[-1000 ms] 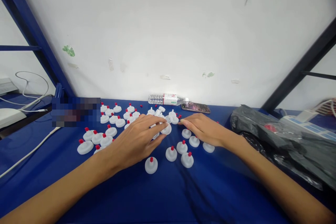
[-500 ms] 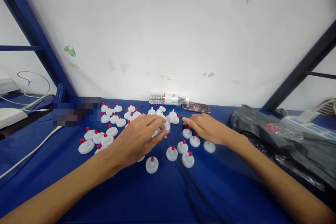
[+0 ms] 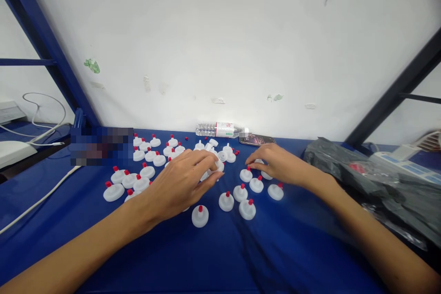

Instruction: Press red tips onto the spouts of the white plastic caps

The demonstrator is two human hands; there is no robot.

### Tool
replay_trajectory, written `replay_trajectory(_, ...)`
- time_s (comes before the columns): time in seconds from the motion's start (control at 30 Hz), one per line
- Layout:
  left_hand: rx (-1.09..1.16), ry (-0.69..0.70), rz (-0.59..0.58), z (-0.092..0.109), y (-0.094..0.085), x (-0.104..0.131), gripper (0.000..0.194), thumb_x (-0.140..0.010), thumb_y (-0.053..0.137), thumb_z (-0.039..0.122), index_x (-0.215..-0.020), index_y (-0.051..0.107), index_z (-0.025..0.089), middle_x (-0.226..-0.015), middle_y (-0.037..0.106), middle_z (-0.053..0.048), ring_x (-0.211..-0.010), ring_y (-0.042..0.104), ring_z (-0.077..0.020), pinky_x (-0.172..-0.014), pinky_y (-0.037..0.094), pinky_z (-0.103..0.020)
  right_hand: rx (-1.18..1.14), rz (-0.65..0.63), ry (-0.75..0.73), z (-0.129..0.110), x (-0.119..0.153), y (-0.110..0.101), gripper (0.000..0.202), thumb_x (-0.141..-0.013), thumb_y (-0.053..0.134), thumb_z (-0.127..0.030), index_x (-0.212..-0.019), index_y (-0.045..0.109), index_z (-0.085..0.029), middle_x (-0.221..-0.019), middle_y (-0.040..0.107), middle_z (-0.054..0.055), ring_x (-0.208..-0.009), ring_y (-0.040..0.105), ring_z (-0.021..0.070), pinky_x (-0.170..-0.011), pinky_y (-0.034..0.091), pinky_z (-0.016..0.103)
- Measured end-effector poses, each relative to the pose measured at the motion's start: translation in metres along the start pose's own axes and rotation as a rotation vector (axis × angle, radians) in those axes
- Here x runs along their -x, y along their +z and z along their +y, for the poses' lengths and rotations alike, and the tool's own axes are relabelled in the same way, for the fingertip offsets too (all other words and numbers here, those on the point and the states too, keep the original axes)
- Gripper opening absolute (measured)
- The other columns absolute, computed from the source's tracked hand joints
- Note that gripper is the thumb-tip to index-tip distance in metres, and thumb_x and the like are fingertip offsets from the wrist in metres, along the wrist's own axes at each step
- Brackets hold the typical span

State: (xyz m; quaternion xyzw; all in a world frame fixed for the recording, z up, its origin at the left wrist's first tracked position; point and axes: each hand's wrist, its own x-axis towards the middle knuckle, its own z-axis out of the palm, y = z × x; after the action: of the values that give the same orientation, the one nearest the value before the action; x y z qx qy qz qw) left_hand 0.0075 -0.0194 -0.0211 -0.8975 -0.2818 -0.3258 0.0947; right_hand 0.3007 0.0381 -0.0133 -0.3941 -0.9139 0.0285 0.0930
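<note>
At the far left, a white cable (image 3: 44, 202) crosses the blue counter (image 3: 165, 262) beside a blurred patch. Next comes a group of white lids with red tips (image 3: 114, 191), standing tip upward, some slightly tilted.

The left forearm enters from the lower left corner and runs obliquely up to the left hand (image 3: 188, 179), which is held palm down, back of the hand uppermost. Its fingers are bent and partly closed, pointing right, with the thumb extended beneath the forefinger. A white lid (image 3: 219, 165) lies at the fingertips, partly hidden; whether it is gripped cannot be told.

Beyond this hand, white lids without red tips (image 3: 227, 149) form a loose heap, with small red caps (image 3: 236, 152) just to its right. A clear bottle (image 3: 222, 129) lies on its side near the wall, its white cap end beside a phone (image 3: 257, 139).

In front, several red-tipped lids stand apart, the nearest (image 3: 200, 216) toward the wearer.

The right forearm rises from the lower right corner. The right hand (image 3: 275, 161) arches palm down, fingers curved leftward, the thumb below the forefinger and a small gap between them. The fingertips are beside one red-tipped lid (image 3: 245, 175), and another lid (image 3: 266, 173) lies partly under the hand; any grip cannot be told. A grey plastic bag (image 3: 365, 183) lies at the right.
</note>
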Motion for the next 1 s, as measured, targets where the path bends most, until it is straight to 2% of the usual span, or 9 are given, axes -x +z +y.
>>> replay_trajectory(0.17,0.009,0.001,0.001,0.0,0.001,-0.001,0.014,-0.105,0.051,0.024,-0.094,0.057,0.017,-0.107,0.071,-0.007,-0.096,0.068,-0.0215,-0.084,0.054,-0.037,-0.004,-0.006,0.017,0.001,0.004,-0.01,0.016,-0.094,0.067,-0.027,-0.105,0.079,-0.025,-0.106,0.079,0.003,-0.101,0.072,0.0245,-0.089,0.052,0.036)
replay_trajectory(0.33,0.026,-0.006,0.011,0.0,0.002,0.0,0.011,-0.103,0.053,0.023,-0.095,0.058,0.017,-0.108,0.071,-0.007,-0.097,0.069,-0.0222,-0.085,0.055,-0.039,0.01,-0.028,-0.013,0.001,-0.001,0.003,0.01,-0.091,0.072,-0.02,-0.098,0.079,-0.023,-0.097,0.079,0.004,-0.095,0.071,0.0236,-0.087,0.05,0.036)
replay_trajectory(0.43,0.038,-0.014,0.01,0.0,0.002,0.001,0.009,-0.103,0.055,0.023,-0.106,0.059,0.017,-0.11,0.07,-0.007,-0.102,0.068,-0.0226,-0.09,0.056,-0.04,0.023,-0.012,-0.021,0.002,-0.003,0.008,0.006,-0.091,0.072,-0.018,-0.092,0.077,-0.021,-0.091,0.078,0.004,-0.091,0.071,0.0238,-0.086,0.049,0.036)
replay_trajectory(0.53,0.008,-0.021,0.017,-0.001,0.003,0.002,0.024,-0.103,0.055,0.025,-0.126,0.056,0.017,-0.118,0.068,-0.009,-0.109,0.066,-0.0235,-0.093,0.057,-0.041,0.026,0.045,-0.006,0.0,-0.003,0.003,0.009,-0.095,0.067,-0.02,-0.092,0.076,-0.021,-0.089,0.077,0.004,-0.088,0.07,0.0237,-0.086,0.049,0.038)
replay_trajectory(0.63,-0.025,-0.039,0.046,-0.001,0.004,0.001,0.035,-0.105,0.051,0.027,-0.139,0.05,0.018,-0.124,0.064,-0.012,-0.108,0.067,-0.0231,-0.088,0.06,-0.038,0.009,0.15,0.041,-0.005,-0.001,-0.006,0.016,-0.1,0.059,-0.025,-0.101,0.074,-0.022,-0.097,0.077,0.005,-0.092,0.07,0.0241,-0.084,0.051,0.037)
replay_trajectory(0.73,-0.007,-0.032,0.096,-0.001,0.004,0.001,0.033,-0.105,0.052,0.024,-0.136,0.053,0.017,-0.122,0.062,-0.013,-0.1,0.069,-0.0201,-0.079,0.062,-0.033,-0.058,0.261,0.073,-0.017,0.001,-0.012,0.017,-0.101,0.058,-0.029,-0.104,0.074,-0.024,-0.106,0.077,0.004,-0.098,0.071,0.0234,-0.083,0.053,0.034)
replay_trajectory(0.83,0.029,-0.024,0.122,-0.001,0.004,0.002,0.029,-0.101,0.059,0.019,-0.129,0.058,0.016,-0.122,0.06,-0.012,-0.097,0.068,-0.0179,-0.078,0.061,-0.029,-0.188,0.345,0.024,-0.032,0.002,-0.011,0.012,-0.098,0.064,-0.031,-0.101,0.075,-0.027,-0.103,0.078,0.0,-0.095,0.073,0.0216,-0.083,0.054,0.032)
replay_trajectory(0.93,0.053,0.0,0.135,0.0,0.004,0.003,0.03,-0.098,0.063,0.017,-0.128,0.059,0.017,-0.12,0.059,-0.011,-0.099,0.067,-0.017,-0.08,0.06,-0.028,-0.299,0.364,-0.075,-0.045,0.003,-0.006,0.01,-0.096,0.069,-0.029,-0.105,0.073,-0.028,-0.1,0.079,-0.003,-0.094,0.074,0.0186,-0.083,0.054,0.029)
replay_trajectory(1.0,0.068,0.03,0.139,0.0,0.004,0.004,0.031,-0.098,0.065,0.017,-0.128,0.059,0.018,-0.119,0.059,-0.01,-0.1,0.068,-0.017,-0.081,0.06,-0.028,-0.341,0.362,-0.111,-0.051,0.004,-0.003,0.019,-0.095,0.071,-0.028,-0.114,0.069,-0.029,-0.099,0.079,-0.004,-0.096,0.074,0.018,-0.089,0.053,0.03)
